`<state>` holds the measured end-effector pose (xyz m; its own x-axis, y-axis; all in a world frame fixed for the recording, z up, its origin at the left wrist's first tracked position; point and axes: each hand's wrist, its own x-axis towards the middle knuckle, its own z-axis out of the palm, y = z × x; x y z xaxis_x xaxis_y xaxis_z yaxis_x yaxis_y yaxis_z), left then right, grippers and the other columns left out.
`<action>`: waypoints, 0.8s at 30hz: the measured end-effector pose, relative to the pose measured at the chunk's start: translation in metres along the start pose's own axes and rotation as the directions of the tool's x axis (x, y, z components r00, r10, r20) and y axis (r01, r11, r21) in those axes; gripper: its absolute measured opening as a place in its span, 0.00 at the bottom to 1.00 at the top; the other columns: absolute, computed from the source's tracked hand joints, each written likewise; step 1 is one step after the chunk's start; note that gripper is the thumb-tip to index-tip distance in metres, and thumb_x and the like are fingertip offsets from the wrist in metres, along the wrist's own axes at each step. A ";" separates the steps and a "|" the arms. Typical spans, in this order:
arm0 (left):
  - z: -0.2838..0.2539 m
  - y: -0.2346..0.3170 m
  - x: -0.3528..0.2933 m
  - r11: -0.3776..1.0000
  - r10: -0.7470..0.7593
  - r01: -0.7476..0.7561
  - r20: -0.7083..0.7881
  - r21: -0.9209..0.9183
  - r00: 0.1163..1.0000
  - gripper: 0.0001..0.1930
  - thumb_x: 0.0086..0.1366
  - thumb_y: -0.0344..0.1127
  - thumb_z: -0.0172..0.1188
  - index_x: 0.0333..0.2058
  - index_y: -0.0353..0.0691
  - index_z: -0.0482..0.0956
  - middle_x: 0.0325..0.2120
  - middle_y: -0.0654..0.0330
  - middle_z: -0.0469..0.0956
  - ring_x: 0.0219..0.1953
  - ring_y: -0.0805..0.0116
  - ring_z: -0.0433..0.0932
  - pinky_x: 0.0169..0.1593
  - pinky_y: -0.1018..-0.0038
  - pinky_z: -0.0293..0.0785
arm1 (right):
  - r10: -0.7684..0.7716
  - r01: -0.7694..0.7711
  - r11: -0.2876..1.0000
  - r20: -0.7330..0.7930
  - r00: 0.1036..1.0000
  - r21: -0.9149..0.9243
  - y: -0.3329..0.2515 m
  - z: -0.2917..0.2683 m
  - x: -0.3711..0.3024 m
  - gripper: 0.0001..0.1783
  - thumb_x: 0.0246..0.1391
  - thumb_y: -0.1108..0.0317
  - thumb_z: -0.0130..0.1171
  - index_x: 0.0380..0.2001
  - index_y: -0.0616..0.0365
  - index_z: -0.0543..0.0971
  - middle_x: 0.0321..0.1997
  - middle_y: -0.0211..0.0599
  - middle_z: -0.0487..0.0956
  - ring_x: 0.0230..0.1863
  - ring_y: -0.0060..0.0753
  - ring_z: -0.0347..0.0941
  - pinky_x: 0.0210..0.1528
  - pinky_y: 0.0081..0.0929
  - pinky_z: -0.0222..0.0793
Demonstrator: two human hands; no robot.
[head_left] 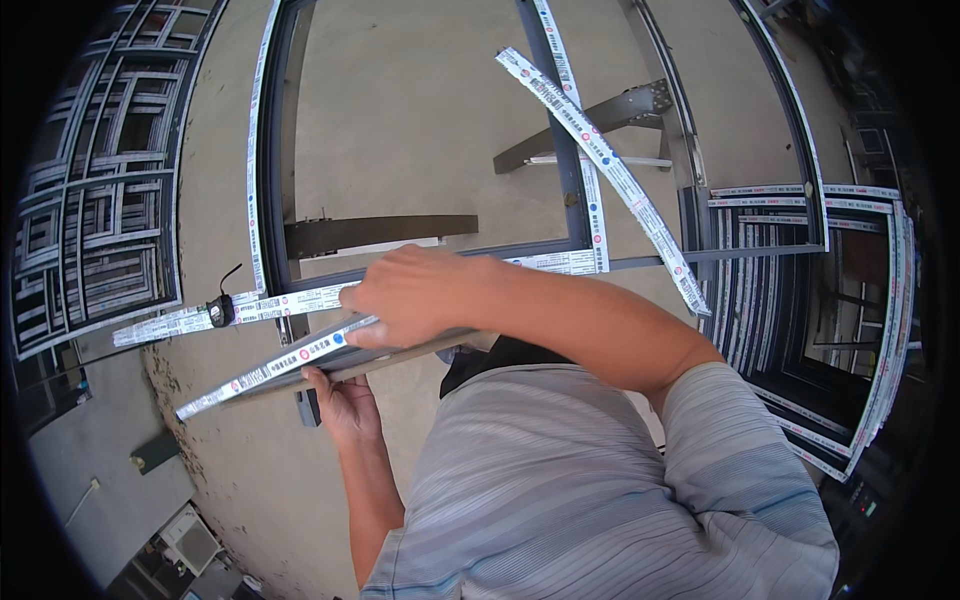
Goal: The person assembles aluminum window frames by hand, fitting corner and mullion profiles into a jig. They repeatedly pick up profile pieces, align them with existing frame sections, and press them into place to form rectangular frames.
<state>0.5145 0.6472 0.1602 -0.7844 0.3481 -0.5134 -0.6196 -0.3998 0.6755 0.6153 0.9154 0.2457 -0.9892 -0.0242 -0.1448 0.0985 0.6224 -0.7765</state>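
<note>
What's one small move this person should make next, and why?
Perhaps turn the slanted bar slightly to run parallel with the long rail beyond it; that is only a judgement. The bar's left end angles away from the rail, while the left hand holds its near edge and the right hand lies over it.

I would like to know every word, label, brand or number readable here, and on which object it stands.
None reads clearly enough to quote.
Held bar, in the left hand and right hand: blurred print, red and blue round marks on white film.
Loose bar across the frame: similar marks, print blurred.
The frame itself: film print too small.
Stacked frames, right: too small.
</note>
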 end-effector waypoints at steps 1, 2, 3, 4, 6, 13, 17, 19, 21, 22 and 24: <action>-0.004 0.001 0.002 1.000 -0.009 0.009 -0.009 -0.008 1.000 0.31 0.73 0.46 0.69 0.65 0.32 0.72 0.63 0.48 0.78 0.66 0.55 0.78 0.74 0.56 0.75 | 0.027 -0.028 0.997 0.008 1.000 0.079 0.006 -0.002 0.000 0.26 0.70 0.46 0.57 0.47 0.62 0.84 0.34 0.56 0.86 0.40 0.58 0.85 0.46 0.52 0.79; -0.010 0.002 0.005 1.000 -0.018 0.017 -0.018 -0.015 1.000 0.30 0.73 0.47 0.69 0.63 0.30 0.73 0.62 0.48 0.78 0.65 0.54 0.78 0.74 0.56 0.75 | 0.054 -0.056 0.986 0.020 0.998 0.156 0.011 -0.004 -0.001 0.26 0.70 0.46 0.56 0.46 0.61 0.85 0.35 0.56 0.86 0.42 0.58 0.85 0.46 0.52 0.79; -0.015 0.001 0.007 0.999 -0.004 0.002 0.053 0.037 0.999 0.28 0.76 0.51 0.65 0.59 0.32 0.76 0.62 0.49 0.78 0.66 0.55 0.77 0.74 0.56 0.74 | 0.078 -0.085 0.969 0.037 0.996 0.233 0.017 -0.008 -0.002 0.27 0.73 0.46 0.53 0.44 0.61 0.85 0.34 0.56 0.84 0.40 0.58 0.83 0.45 0.51 0.77; -0.019 0.002 0.007 0.999 0.004 -0.006 0.051 0.039 0.999 0.28 0.76 0.52 0.65 0.59 0.32 0.76 0.61 0.50 0.78 0.66 0.55 0.77 0.74 0.56 0.74 | 0.085 -0.092 0.962 0.039 0.996 0.259 0.023 -0.010 -0.003 0.27 0.74 0.45 0.52 0.44 0.61 0.85 0.33 0.54 0.83 0.38 0.57 0.81 0.44 0.51 0.76; -0.020 -0.001 0.006 0.999 0.014 -0.016 0.050 0.042 0.999 0.28 0.75 0.52 0.65 0.58 0.32 0.76 0.59 0.50 0.78 0.64 0.56 0.78 0.74 0.55 0.74 | 0.106 -0.114 0.945 0.041 0.993 0.307 0.039 -0.012 -0.004 0.28 0.75 0.45 0.50 0.44 0.61 0.85 0.30 0.52 0.82 0.34 0.55 0.78 0.42 0.51 0.74; -0.026 -0.003 0.002 0.999 0.028 -0.029 0.028 0.036 0.999 0.30 0.74 0.53 0.67 0.59 0.32 0.75 0.59 0.50 0.77 0.65 0.56 0.77 0.73 0.56 0.75 | 0.184 -0.210 0.790 0.104 0.977 0.575 0.060 -0.020 -0.015 0.28 0.78 0.46 0.45 0.39 0.61 0.82 0.26 0.32 0.76 0.25 0.27 0.72 0.35 0.36 0.70; -0.021 -0.001 0.000 0.999 0.019 -0.019 -0.008 0.046 1.000 0.32 0.74 0.53 0.67 0.62 0.31 0.73 0.60 0.50 0.77 0.65 0.55 0.77 0.73 0.57 0.75 | 0.208 -0.254 0.751 0.147 0.967 0.610 0.070 -0.019 -0.018 0.28 0.78 0.46 0.45 0.41 0.61 0.82 0.26 0.31 0.75 0.23 0.25 0.70 0.33 0.34 0.69; -0.019 0.000 0.000 0.999 0.016 -0.016 -0.001 0.045 1.000 0.33 0.74 0.53 0.67 0.63 0.30 0.72 0.60 0.50 0.77 0.65 0.55 0.77 0.73 0.58 0.75 | 0.212 -0.250 0.768 0.134 0.968 0.589 0.073 -0.019 -0.020 0.28 0.78 0.46 0.45 0.42 0.61 0.83 0.26 0.31 0.75 0.22 0.25 0.69 0.32 0.34 0.68; -0.017 0.001 0.001 0.999 0.012 -0.013 0.023 0.048 1.000 0.33 0.74 0.53 0.67 0.63 0.30 0.71 0.60 0.49 0.77 0.65 0.55 0.77 0.72 0.58 0.75 | 0.223 -0.253 0.783 0.124 0.967 0.569 0.075 -0.018 -0.023 0.29 0.77 0.46 0.46 0.43 0.61 0.83 0.25 0.32 0.75 0.22 0.25 0.68 0.32 0.34 0.68; -0.017 0.000 0.002 0.999 0.007 -0.009 0.031 0.044 1.000 0.33 0.75 0.53 0.66 0.63 0.30 0.71 0.60 0.49 0.77 0.65 0.55 0.77 0.72 0.58 0.75 | 0.231 -0.259 0.788 0.121 0.965 0.558 0.077 -0.018 -0.024 0.29 0.77 0.46 0.46 0.43 0.61 0.83 0.25 0.32 0.75 0.21 0.25 0.68 0.32 0.34 0.68; -0.017 0.001 0.004 0.999 0.002 -0.003 0.043 0.036 0.999 0.33 0.75 0.53 0.66 0.64 0.30 0.71 0.60 0.49 0.77 0.65 0.55 0.77 0.72 0.58 0.76 | 0.238 -0.262 0.802 0.115 0.964 0.537 0.080 -0.016 -0.027 0.29 0.77 0.46 0.46 0.44 0.62 0.84 0.25 0.32 0.75 0.22 0.25 0.68 0.31 0.34 0.67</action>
<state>0.5107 0.6342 0.1501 -0.7834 0.3832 -0.4892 -0.6155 -0.3701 0.6958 0.6483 0.9781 0.1973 -0.9180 0.0347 -0.3952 0.3967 0.0857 -0.9139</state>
